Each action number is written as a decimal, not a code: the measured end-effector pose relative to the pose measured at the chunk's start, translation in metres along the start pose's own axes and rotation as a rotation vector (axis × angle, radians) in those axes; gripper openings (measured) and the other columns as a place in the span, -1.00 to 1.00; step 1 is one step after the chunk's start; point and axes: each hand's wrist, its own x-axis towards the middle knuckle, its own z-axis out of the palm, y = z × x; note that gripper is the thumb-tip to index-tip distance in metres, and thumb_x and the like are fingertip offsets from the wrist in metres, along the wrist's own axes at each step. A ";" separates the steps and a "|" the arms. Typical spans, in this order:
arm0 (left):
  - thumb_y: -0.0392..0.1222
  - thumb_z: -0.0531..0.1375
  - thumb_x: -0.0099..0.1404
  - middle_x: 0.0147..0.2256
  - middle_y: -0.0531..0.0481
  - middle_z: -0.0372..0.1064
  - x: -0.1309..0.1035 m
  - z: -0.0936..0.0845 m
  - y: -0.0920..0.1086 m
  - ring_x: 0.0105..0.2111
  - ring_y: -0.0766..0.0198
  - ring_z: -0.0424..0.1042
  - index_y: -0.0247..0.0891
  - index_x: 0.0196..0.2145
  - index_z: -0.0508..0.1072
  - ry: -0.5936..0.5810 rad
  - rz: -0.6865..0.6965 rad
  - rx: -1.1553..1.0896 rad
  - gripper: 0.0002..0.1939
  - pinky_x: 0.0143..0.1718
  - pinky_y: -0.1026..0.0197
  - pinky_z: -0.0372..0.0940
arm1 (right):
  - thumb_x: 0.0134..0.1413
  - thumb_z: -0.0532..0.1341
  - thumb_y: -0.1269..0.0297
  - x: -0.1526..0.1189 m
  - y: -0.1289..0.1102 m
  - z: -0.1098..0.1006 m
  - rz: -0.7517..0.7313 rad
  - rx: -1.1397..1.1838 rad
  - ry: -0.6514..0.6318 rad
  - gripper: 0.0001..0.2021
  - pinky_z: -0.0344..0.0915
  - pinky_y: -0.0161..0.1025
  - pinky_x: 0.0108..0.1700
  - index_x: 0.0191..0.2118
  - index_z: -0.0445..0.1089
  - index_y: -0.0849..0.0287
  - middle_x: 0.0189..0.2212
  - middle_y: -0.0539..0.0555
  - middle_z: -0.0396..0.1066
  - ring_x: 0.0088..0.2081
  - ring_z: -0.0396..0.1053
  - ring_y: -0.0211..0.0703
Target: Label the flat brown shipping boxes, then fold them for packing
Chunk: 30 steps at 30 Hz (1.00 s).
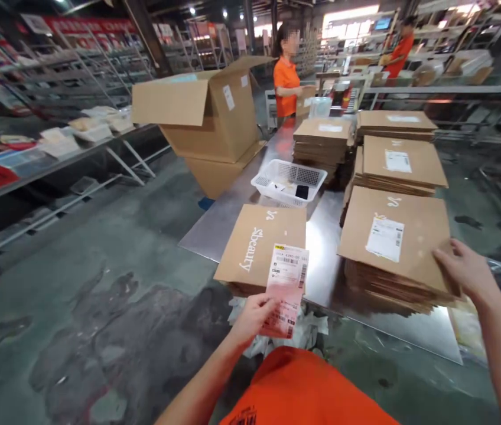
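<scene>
My left hand (257, 316) pinches a printed shipping label (286, 283) by its lower left part, holding it over the near edge of a closed brown box (250, 236) with white "beauty" lettering. To the right, my right hand (465, 268) grips the right edge of the top flat cardboard carton (419, 236) on a stack. A white label (384, 238) sits on that carton's face. The thumb rests on top, while the other fingers are partly hidden at the edge.
A white plastic basket (268, 188) holding a dark item stands on the metal table (324, 236). More carton stacks (405, 156) line its right side. Large open boxes (215, 130) stand left of it. A co-worker in orange (286, 82) handles a box at the far end.
</scene>
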 end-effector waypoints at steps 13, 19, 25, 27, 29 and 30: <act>0.00 0.46 -0.09 -0.18 -0.12 0.53 -0.021 0.002 0.036 -0.19 0.14 0.44 -0.32 -0.12 0.55 0.145 0.245 -0.144 -0.42 -0.14 0.20 0.31 | 0.24 0.05 -0.06 -0.163 -0.228 0.100 -0.726 0.534 -0.920 -0.57 0.15 -0.28 -0.43 -0.53 0.27 0.13 -0.57 0.00 0.31 -0.49 0.26 -0.22; 0.06 0.37 -0.06 -0.61 0.10 0.29 0.013 -0.040 0.022 -0.57 0.40 0.20 -0.36 -0.53 0.49 0.394 0.155 -0.106 -0.63 -0.50 0.32 0.12 | 0.24 0.09 0.03 -0.165 -0.254 0.156 -0.821 0.511 -0.782 -0.67 0.22 -0.24 -0.31 -0.39 0.42 0.14 -0.45 0.06 0.44 -0.38 0.36 -0.14; 0.01 0.47 -0.22 -0.55 0.00 0.42 -0.010 -0.087 -0.054 -0.57 0.34 0.29 -0.39 -0.46 0.55 0.255 -0.088 -0.147 -0.56 -0.51 0.30 0.15 | 0.21 0.17 0.06 -0.100 -0.280 0.218 -0.794 -0.046 -0.411 -0.66 0.25 -0.06 -0.14 -0.07 0.47 0.19 -0.18 0.25 0.49 -0.14 0.38 0.13; -0.02 0.46 -0.18 -0.52 -0.06 0.47 -0.027 -0.098 -0.071 -0.56 0.29 0.34 -0.40 -0.45 0.58 0.219 -0.115 -0.147 -0.59 -0.50 0.28 0.19 | 0.16 0.24 0.02 -0.083 -0.286 0.223 -0.861 -0.222 -0.357 -0.49 0.26 0.01 -0.12 0.13 0.38 0.21 -0.13 0.32 0.47 -0.12 0.37 0.21; 0.02 0.43 -0.09 -0.46 -0.09 0.53 -0.035 -0.108 -0.073 -0.50 0.22 0.42 -0.39 -0.42 0.60 0.317 -0.040 -0.186 -0.60 -0.43 0.24 0.27 | 0.19 0.22 0.08 -0.081 -0.294 0.226 -0.922 -0.268 -0.327 -0.42 0.28 0.04 -0.06 0.26 0.25 0.27 -0.04 0.37 0.44 -0.06 0.37 0.23; 0.04 0.40 -0.05 -0.42 -0.10 0.55 -0.034 -0.113 -0.067 -0.45 0.19 0.46 -0.38 -0.39 0.60 0.414 0.021 -0.199 -0.60 -0.37 0.22 0.32 | 0.23 0.19 0.13 -0.086 -0.298 0.229 -0.957 -0.265 -0.337 -0.44 0.27 0.03 0.00 0.26 0.23 0.31 0.03 0.37 0.41 0.01 0.35 0.22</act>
